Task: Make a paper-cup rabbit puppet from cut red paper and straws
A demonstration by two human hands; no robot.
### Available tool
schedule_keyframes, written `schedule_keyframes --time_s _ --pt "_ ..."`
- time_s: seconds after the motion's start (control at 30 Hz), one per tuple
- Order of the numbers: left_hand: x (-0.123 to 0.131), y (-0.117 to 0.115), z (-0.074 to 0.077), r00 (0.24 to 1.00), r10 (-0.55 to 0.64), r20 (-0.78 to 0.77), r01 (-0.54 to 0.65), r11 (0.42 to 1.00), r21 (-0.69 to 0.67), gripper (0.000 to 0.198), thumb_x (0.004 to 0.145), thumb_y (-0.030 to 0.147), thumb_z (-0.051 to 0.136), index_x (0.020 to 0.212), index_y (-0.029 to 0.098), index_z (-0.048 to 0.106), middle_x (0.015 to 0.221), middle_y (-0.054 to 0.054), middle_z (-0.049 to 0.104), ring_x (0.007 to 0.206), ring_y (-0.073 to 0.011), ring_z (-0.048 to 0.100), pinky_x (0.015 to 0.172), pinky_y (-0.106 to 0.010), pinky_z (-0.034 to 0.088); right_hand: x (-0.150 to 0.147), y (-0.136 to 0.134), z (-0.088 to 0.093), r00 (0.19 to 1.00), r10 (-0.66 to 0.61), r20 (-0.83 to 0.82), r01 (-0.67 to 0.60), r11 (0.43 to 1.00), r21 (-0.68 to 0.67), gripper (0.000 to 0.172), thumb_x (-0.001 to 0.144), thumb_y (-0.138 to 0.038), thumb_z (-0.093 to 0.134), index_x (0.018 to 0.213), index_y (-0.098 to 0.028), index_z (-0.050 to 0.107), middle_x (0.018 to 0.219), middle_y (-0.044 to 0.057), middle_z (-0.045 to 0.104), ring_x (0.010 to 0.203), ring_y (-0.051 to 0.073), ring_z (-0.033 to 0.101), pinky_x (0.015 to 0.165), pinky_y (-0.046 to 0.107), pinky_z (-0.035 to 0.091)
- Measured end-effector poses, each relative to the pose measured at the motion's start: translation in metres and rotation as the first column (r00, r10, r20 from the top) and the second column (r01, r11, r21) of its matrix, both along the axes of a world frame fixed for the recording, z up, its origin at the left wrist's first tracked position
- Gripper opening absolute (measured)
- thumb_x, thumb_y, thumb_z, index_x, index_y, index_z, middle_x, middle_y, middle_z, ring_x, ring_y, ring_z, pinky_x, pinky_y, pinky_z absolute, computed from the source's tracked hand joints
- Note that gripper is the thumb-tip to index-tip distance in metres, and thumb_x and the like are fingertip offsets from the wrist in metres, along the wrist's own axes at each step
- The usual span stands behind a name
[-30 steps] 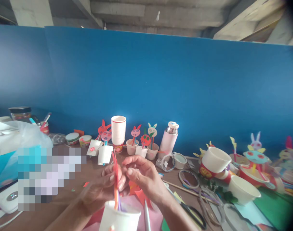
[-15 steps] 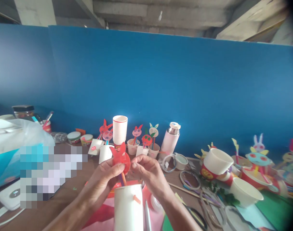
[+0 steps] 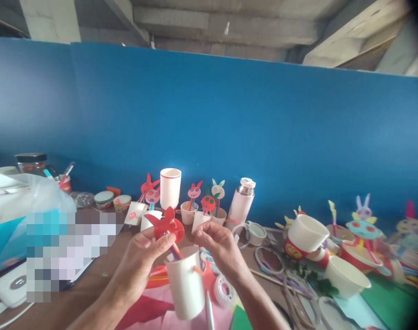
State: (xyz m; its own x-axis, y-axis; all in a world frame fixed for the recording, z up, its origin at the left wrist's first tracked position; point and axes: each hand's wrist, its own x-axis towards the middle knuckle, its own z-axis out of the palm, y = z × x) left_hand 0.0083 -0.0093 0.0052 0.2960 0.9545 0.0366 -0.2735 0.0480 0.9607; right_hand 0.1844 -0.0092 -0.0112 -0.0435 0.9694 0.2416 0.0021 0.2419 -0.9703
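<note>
My left hand (image 3: 140,261) pinches a red paper rabbit head (image 3: 167,228) mounted on a straw, thumb against its lower edge. The straw runs down into a white paper cup (image 3: 185,287) that hangs tilted below it. My right hand (image 3: 218,247) is curled at the other side, fingertips close to the rabbit head and the cup's rim. What the right fingers grip is hidden.
A stack of white cups (image 3: 170,188), small cups with paper animals on sticks (image 3: 205,205) and a pink flask (image 3: 241,202) stand along the blue wall. White bowls (image 3: 307,233), tape rolls (image 3: 224,288) and paper scraps lie to the right. A plastic bag (image 3: 26,197) lies at the left.
The red piece on its straw turned from edge-on to face the camera. The cup rose off the table and now hangs tilted, with both hands a little higher.
</note>
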Motion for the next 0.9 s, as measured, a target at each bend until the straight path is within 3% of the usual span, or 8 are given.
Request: schedule_keyframes --time_s 0.1,0.17,0.27,0.33,0.43,0.63,0.8,0.9 --pt "-0.003 0.000 -0.003 0.983 0.153 -0.105 -0.140 0.982 0.128 0.010 0.070 0.030 0.069 0.071 0.021 0.069 0.064 -0.001 0.065 0.062 -0.0170 0.058 0.060 -0.026 0.045 0.014 -0.002 0.003 0.994 -0.112 0.022 0.111 0.994 0.018 0.025 0.078 -0.038 0.059 0.074 -0.014 0.061 0.067 0.000 0.056 0.063 0.012 0.049 0.060 0.022 0.038" --pt "-0.005 -0.002 -0.003 0.963 0.240 -0.121 -0.182 0.913 0.364 0.005 0.070 0.024 0.068 0.075 0.024 0.070 0.075 -0.002 0.065 0.073 -0.0195 0.059 0.064 -0.027 0.045 0.020 -0.010 0.006 0.981 -0.191 0.037 0.189 0.981 0.032 0.027 0.079 -0.040 0.058 0.072 -0.015 0.061 0.065 -0.001 0.055 0.061 0.012 0.047 0.059 0.022 0.036" --pt "-0.006 -0.007 -0.005 0.923 0.372 -0.097 -0.169 0.620 0.766 0.020 0.074 0.017 0.062 0.087 0.029 0.070 0.083 -0.004 0.063 0.083 -0.0222 0.055 0.070 -0.032 0.045 0.020 -0.030 0.009 0.983 -0.184 0.011 0.184 0.983 0.002 0.034 0.079 -0.046 0.056 0.065 -0.015 0.060 0.059 -0.001 0.053 0.056 0.010 0.044 0.056 0.021 0.034" --pt "-0.006 -0.010 -0.009 0.886 0.453 -0.099 -0.119 0.428 0.896 0.026 0.077 0.015 0.057 0.094 0.031 0.069 0.084 -0.005 0.064 0.085 -0.0231 0.053 0.073 -0.034 0.043 0.013 -0.043 0.006 0.998 -0.046 -0.035 0.044 0.997 -0.070 0.042 0.079 -0.051 0.053 0.059 -0.015 0.057 0.053 -0.001 0.050 0.051 0.010 0.042 0.052 0.021 0.032" --pt "-0.007 -0.012 -0.018 0.842 0.515 -0.159 0.008 0.283 0.959 0.029 0.082 0.016 0.049 0.099 0.032 0.066 0.088 -0.005 0.065 0.087 -0.0234 0.051 0.076 -0.035 0.041 -0.001 -0.055 -0.003 0.983 0.155 -0.100 -0.170 0.973 -0.159 0.052 0.080 -0.058 0.047 0.053 -0.014 0.056 0.049 -0.001 0.047 0.047 0.009 0.040 0.049 0.021 0.030" --pt "-0.009 -0.010 -0.034 0.841 0.469 -0.270 0.223 0.155 0.962 0.028 0.087 0.026 0.044 0.109 0.027 0.060 0.100 -0.006 0.062 0.092 -0.0236 0.047 0.086 -0.036 0.035 -0.004 -0.054 -0.012 0.916 0.166 -0.364 -0.244 0.953 -0.180 0.047 0.083 -0.054 0.047 0.063 -0.014 0.058 0.053 -0.002 0.046 0.046 0.007 0.038 0.048 0.020 0.029" --pt "-0.005 -0.005 -0.043 0.825 0.452 -0.340 0.288 0.181 0.940 0.035 0.082 0.028 0.052 0.117 0.029 0.055 0.106 -0.006 0.061 0.095 -0.0248 0.046 0.090 -0.037 0.032 0.004 -0.057 0.000 0.952 0.184 -0.246 -0.235 0.951 -0.199 0.023 0.076 -0.030 0.062 0.062 -0.012 0.058 0.054 -0.002 0.051 0.049 0.007 0.041 0.052 0.019 0.031" --pt "-0.001 -0.003 -0.046 0.804 0.459 -0.378 0.313 0.213 0.925 0.046 0.077 0.023 0.058 0.122 0.029 0.050 0.113 -0.007 0.059 0.100 -0.0266 0.044 0.091 -0.039 0.032 0.003 -0.055 0.002 0.971 0.146 -0.189 -0.189 0.955 -0.230 0.019 0.072 -0.026 0.062 0.059 -0.012 0.057 0.053 -0.002 0.052 0.048 0.007 0.042 0.051 0.019 0.032"
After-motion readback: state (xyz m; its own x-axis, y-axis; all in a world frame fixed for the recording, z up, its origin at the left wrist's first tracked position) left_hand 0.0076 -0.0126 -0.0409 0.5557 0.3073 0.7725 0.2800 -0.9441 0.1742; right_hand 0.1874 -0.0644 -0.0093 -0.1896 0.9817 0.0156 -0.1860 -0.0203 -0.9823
